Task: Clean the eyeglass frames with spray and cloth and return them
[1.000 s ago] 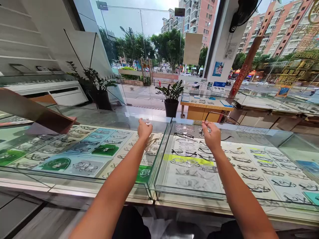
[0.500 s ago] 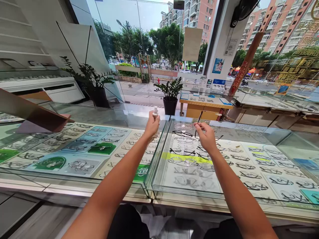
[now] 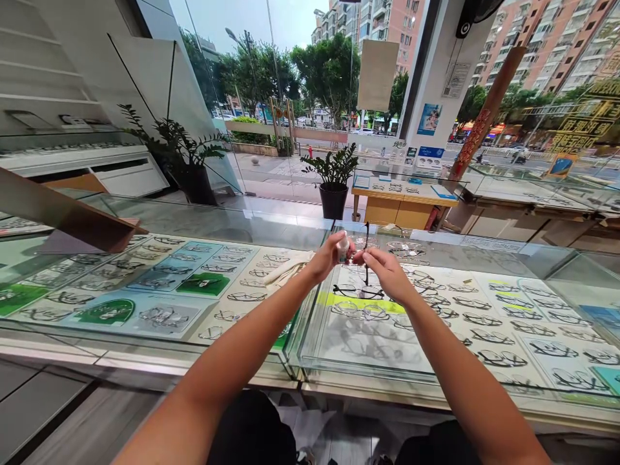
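Observation:
My left hand [image 3: 330, 254] is wrapped round a small clear bottle with a white top [image 3: 343, 247], held upright above the glass counter. Close beside it on the right, my right hand [image 3: 385, 268] pinches a pair of dark-framed glasses [image 3: 367, 255], with the frame turned edge-on. The two hands nearly meet, and their fingertips partly overlap in view. Beneath the glass of the counter [image 3: 310, 336] lie rows of eyeglasses. A pale cloth [image 3: 289, 270] shows behind my left forearm.
A brown angled panel [image 3: 104, 223] stands on the counter at the left. Beyond the counter are a potted plant [image 3: 334, 200], another dark pot with a plant [image 3: 196, 184], and a wooden display table [image 3: 402, 210] by the window.
My left hand has moved right with the bottle, and my right hand has moved slightly left and down with the glasses. They are now close together. The pale cloth has come into view.

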Demonstrator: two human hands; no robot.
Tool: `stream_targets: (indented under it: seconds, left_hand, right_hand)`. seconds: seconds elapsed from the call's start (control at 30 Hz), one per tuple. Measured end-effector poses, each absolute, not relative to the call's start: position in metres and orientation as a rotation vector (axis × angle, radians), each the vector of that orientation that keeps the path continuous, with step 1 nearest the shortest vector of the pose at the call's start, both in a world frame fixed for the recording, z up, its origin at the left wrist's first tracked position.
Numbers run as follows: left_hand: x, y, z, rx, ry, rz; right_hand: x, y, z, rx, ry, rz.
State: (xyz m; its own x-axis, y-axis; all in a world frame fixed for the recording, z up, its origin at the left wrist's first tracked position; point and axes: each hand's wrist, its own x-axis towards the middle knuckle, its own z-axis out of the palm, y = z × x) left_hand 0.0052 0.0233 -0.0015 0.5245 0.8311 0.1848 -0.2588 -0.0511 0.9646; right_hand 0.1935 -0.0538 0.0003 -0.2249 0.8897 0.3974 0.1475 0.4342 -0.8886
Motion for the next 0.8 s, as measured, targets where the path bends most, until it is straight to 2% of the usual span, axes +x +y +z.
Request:
stream_targets:
  seconds: [0.23,0.8]
  left_hand:
    - [0.0093,0.0298,-0.0109,1.614,0.649,1.068]
    - [0.0083,0.0272,-0.0079,1.727,0.713,1.136]
  right_hand:
    - [0.1901,-0.0548,-0.0003,-0.853,-1.679,1.006]
    - [0.1896,-0.0552,-0.0033,-0.841,-1.705,1.06]
